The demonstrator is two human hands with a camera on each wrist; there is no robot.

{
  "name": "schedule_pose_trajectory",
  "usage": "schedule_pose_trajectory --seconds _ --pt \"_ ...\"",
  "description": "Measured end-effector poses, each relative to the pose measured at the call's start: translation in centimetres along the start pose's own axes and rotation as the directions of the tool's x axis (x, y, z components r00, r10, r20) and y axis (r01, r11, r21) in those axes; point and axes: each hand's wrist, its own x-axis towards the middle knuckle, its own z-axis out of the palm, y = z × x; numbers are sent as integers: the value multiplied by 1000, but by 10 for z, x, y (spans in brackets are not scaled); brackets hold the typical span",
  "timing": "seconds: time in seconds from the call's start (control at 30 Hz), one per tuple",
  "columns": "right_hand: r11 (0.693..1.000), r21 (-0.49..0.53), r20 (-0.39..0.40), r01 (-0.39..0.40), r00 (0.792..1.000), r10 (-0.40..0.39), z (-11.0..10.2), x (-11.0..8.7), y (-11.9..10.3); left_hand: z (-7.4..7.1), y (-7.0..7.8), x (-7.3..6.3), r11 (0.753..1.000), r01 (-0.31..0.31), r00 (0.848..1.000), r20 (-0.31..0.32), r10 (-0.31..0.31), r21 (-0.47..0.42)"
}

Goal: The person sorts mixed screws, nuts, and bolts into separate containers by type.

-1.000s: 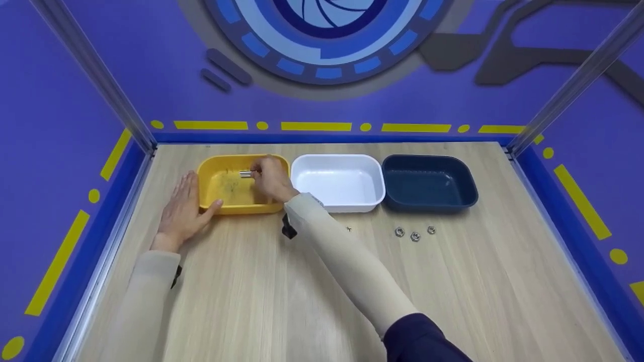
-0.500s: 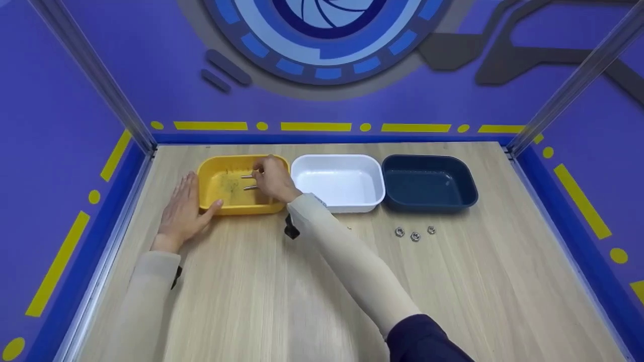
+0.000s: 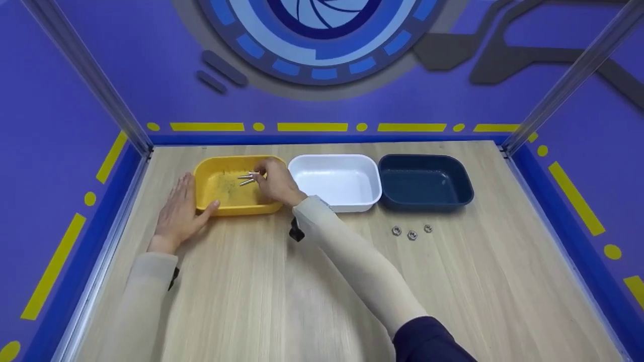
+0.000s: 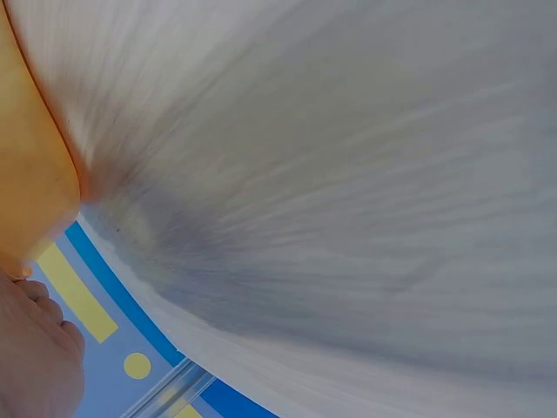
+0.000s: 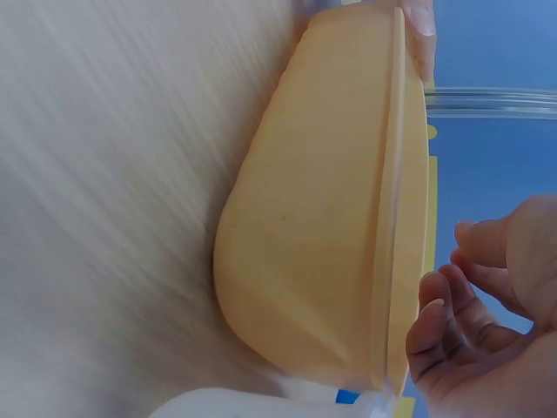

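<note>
In the head view my left hand [image 3: 176, 213] lies flat against the left end of the yellow tray [image 3: 239, 210], its thumb on the front rim. Over that tray's right half, my right hand [image 3: 277, 182] pinches slim silvery bolts [image 3: 246, 182] that stick out leftward from the fingertips. How many it holds cannot be made out, since the fingers cover their other ends. The right wrist view has the curled fingers [image 5: 426, 335] at the rim of the yellow tray [image 5: 305, 200], with the bolts out of sight. Dark specks mark the tray's floor.
A white tray [image 3: 334, 207] stands right of the yellow one, then a dark blue tray [image 3: 425, 205]. In front of the blue tray, three metal nuts [image 3: 412, 235] lie on the wooden table [image 3: 332, 281]. Blue-purple panels [image 3: 322, 110] wall the table's back and sides.
The right hand stays over the yellow tray and shifts slightly. The bolts, bunched together at first, spread apart and now sit closer together, slanting. The left hand keeps its place.
</note>
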Motion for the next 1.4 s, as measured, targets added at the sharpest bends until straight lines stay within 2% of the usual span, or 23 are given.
schedule_pose_trajectory --seconds 0.2,0.43,0.83,0.97,1.17,1.4 --pt "998 36 -3 45 999 -45 -4 -7 2 -1 0 -2 1000 -12 1000 -8 12 -11" --pt "997 13 23 82 996 -82 -14 -19 4 -3 1 -2 1000 -10 1000 9 10 -12" --pt "992 -2 41 124 992 -123 -43 -49 8 -3 2 -4 1000 -5 1000 9 5 14" --pt "988 -3 22 157 987 -157 -56 -61 18 -3 3 -3 1000 -10 1000 3 10 24" --pt "969 33 -37 245 969 -244 -70 -78 34 -10 4 -3 999 -6 1000 -12 7 45" --pt "961 60 -98 271 960 -264 -87 -97 53 -14 8 -2 996 -3 1000 -5 4 92"
